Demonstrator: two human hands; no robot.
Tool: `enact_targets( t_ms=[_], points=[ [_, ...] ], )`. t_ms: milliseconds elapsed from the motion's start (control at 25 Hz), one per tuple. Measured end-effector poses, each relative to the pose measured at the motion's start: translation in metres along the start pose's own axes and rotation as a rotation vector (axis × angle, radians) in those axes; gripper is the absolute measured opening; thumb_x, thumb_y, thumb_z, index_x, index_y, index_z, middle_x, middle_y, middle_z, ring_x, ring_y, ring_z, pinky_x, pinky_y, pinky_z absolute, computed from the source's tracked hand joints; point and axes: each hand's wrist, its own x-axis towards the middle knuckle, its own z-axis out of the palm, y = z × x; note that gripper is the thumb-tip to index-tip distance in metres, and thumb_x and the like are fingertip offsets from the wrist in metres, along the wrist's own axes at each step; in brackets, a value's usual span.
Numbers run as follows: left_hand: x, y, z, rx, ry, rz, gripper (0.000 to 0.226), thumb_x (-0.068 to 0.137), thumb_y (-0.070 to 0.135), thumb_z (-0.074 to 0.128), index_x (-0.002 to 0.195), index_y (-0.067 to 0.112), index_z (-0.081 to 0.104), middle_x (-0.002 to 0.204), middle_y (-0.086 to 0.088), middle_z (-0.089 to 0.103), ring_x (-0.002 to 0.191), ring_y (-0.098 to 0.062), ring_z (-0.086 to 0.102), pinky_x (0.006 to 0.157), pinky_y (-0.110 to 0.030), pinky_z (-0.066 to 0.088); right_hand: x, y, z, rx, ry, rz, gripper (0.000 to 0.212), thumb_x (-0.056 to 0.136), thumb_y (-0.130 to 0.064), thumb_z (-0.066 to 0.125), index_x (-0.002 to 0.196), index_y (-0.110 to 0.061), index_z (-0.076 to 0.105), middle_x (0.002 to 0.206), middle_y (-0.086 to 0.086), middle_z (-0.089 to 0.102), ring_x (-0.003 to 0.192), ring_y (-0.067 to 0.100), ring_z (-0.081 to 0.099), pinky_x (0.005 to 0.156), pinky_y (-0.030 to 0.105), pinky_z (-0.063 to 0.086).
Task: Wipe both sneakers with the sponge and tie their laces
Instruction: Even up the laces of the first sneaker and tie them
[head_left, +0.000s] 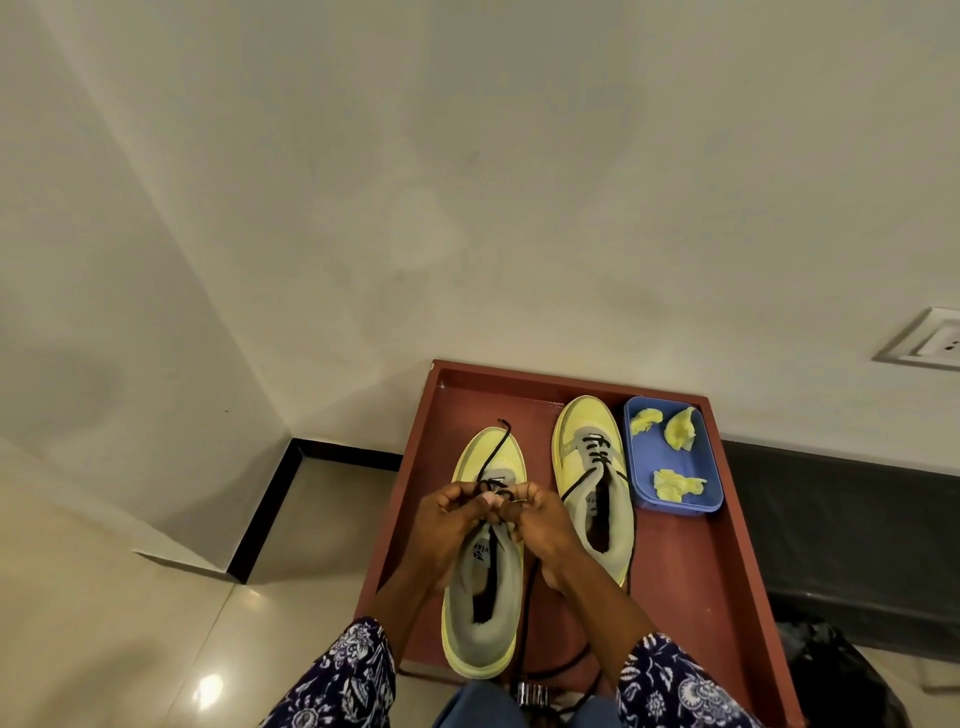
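Two yellow-and-grey sneakers stand side by side on a red-brown tray (696, 571), toes toward the wall. Over the left sneaker (483, 623) my left hand (452, 525) and my right hand (540, 525) meet, each pinching its black lace (493, 457) above the tongue. One lace end sticks up toward the toe. The right sneaker (597, 499) lies untouched, its black lace trailing down past the heel to the tray's front edge. Three torn yellow sponge pieces (678, 486) lie in a blue plastic tub (711, 467) to the right of the shoes.
The tray sits against a pale wall with a dark skirting; a wall socket (935, 345) is at the far right. Glossy beige floor tiles (156, 623) spread to the left. A black bag (831, 670) lies right of the tray. A small metallic object (532, 693) lies at the tray's front.
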Motion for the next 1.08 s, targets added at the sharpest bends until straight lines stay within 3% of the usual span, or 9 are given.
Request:
enact_targets(
  t_ms=[160,320,520,640,800,880,920,1080],
  points=[
    [0.003,-0.005,0.002,0.049,0.075,0.023,0.012,0.088,0.007,0.059,0.083,0.001,0.068,0.069,-0.010,0.067,0.062,-0.015,0.062,0.062,-0.027,0.052,-0.002,0.004,0.000,0.040,-0.003,-0.023,0.010,0.087,-0.006,0.061,0.094,0.000,0.058,0.074,0.006,0.064,0.054,-0.002,0.058,0.051,0.009,0.044],
    [0.007,-0.009,0.005,0.071,0.180,-0.007,0.014,0.087,0.011,0.062,0.076,0.007,0.069,0.069,-0.010,0.068,0.066,-0.021,0.062,0.069,-0.035,0.051,-0.001,0.008,0.000,0.064,0.006,-0.031,0.007,0.084,-0.005,0.065,0.089,-0.004,0.060,0.088,0.013,0.067,0.078,0.016,0.063,0.069,0.021,0.053],
    [0.010,-0.010,0.008,0.034,0.241,-0.065,0.012,0.086,0.008,0.062,0.081,-0.001,0.067,0.074,-0.017,0.067,0.069,-0.024,0.062,0.073,-0.039,0.052,0.000,0.008,-0.001,0.005,0.030,-0.048,0.009,0.083,-0.002,0.065,0.085,-0.010,0.061,0.080,0.005,0.065,0.076,0.013,0.062,0.068,0.018,0.051],
    [0.010,-0.007,0.011,0.062,0.287,-0.054,0.004,0.084,0.004,0.064,0.083,0.000,0.062,0.074,-0.014,0.064,0.066,-0.021,0.062,0.067,-0.032,0.054,0.000,0.009,0.000,-0.003,0.041,-0.062,0.010,0.083,0.000,0.064,0.087,-0.008,0.061,0.077,0.003,0.064,0.072,0.010,0.061,0.064,0.015,0.050],
    [0.010,-0.004,0.008,0.407,0.253,0.082,0.009,0.084,0.008,0.064,0.079,0.016,0.061,0.073,-0.005,0.064,0.064,-0.014,0.061,0.061,-0.020,0.051,-0.001,0.009,-0.002,-0.029,0.052,-0.082,0.010,0.083,0.001,0.063,0.090,-0.006,0.063,0.073,0.001,0.063,0.068,0.007,0.059,0.060,0.012,0.048],
    [0.008,0.002,0.009,0.581,0.195,0.138,0.006,0.086,0.010,0.062,0.083,0.014,0.067,0.076,0.000,0.065,0.065,-0.007,0.059,0.057,-0.005,0.044,-0.001,0.009,-0.004,-0.041,0.053,-0.081,0.010,0.084,0.000,0.062,0.090,-0.007,0.063,0.071,0.000,0.061,0.065,0.007,0.057,0.060,0.013,0.047],
    [0.008,0.003,0.008,0.661,0.165,0.164,0.008,0.087,0.011,0.061,0.088,0.011,0.069,0.078,0.002,0.064,0.068,-0.005,0.059,0.058,-0.004,0.043,-0.001,0.009,-0.005,-0.050,0.055,-0.082,0.010,0.084,0.000,0.062,0.090,-0.008,0.064,0.070,0.000,0.060,0.065,0.008,0.056,0.060,0.014,0.047],
    [0.010,0.010,0.003,0.921,-0.016,0.251,0.018,0.090,0.014,0.056,0.097,0.007,0.071,0.083,-0.009,0.068,0.076,-0.020,0.062,0.073,-0.033,0.053,0.003,0.011,-0.007,-0.094,0.082,-0.100,0.009,0.083,-0.004,0.064,0.091,-0.007,0.066,0.069,0.002,0.060,0.070,0.014,0.057,0.069,0.029,0.050]
  ],
)
